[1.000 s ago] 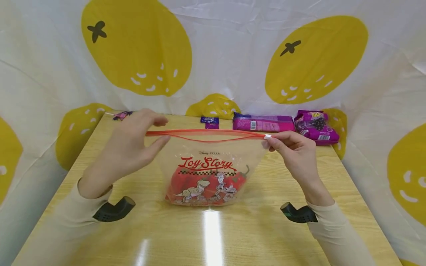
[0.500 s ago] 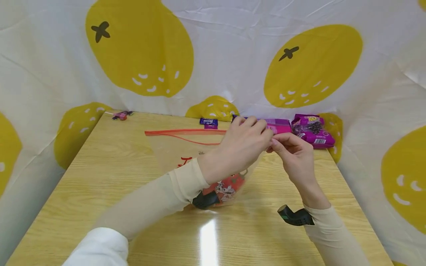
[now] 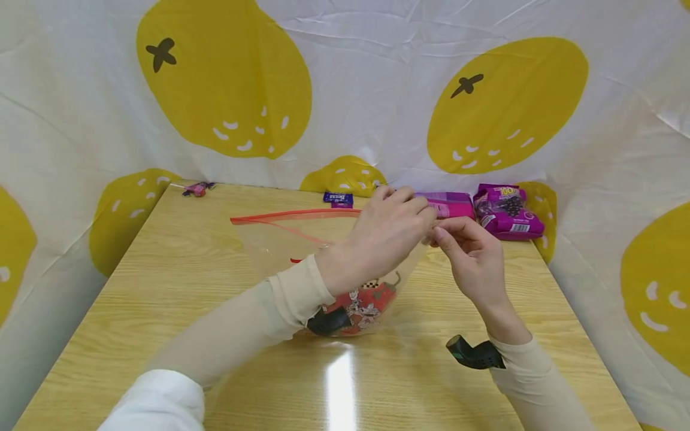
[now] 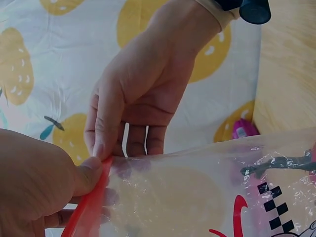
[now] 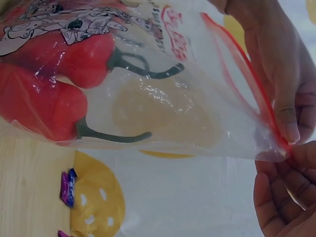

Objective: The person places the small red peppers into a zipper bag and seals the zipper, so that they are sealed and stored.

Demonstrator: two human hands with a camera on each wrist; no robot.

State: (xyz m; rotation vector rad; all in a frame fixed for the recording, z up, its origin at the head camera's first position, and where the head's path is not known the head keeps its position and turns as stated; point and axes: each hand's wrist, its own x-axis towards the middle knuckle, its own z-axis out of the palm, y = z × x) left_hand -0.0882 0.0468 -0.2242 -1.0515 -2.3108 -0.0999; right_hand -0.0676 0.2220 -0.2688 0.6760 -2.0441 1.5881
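A clear zip bag (image 3: 272,236) with a red zip strip (image 3: 269,216) and printed cartoon figures stands on the wooden table. Through its film show red bell peppers (image 5: 91,59) with long green stems, possibly toy ones. My left hand (image 3: 380,236) reaches across the front of the bag and pinches the zip strip close to its right end. At that corner, the thumb and forefinger of my right hand (image 3: 477,260) pinch the strip's end, other fingers loosely curled. Fingertips of both hands nearly meet there and hide the white slider. The bag's mouth gapes toward the left.
Along the table's back edge lie a wrapped lollipop (image 3: 196,189), small blue and purple sweets (image 3: 338,199), a pink-purple packet (image 3: 447,205) and a purple bag with a grape picture (image 3: 509,212). A fruit-patterned curtain (image 3: 366,78) hangs behind the table (image 3: 431,383).
My left hand has left the bag's left end and crossed rightward to the zip strip beside my right hand. The right hand keeps its pinch at the corner, shifting slightly left.
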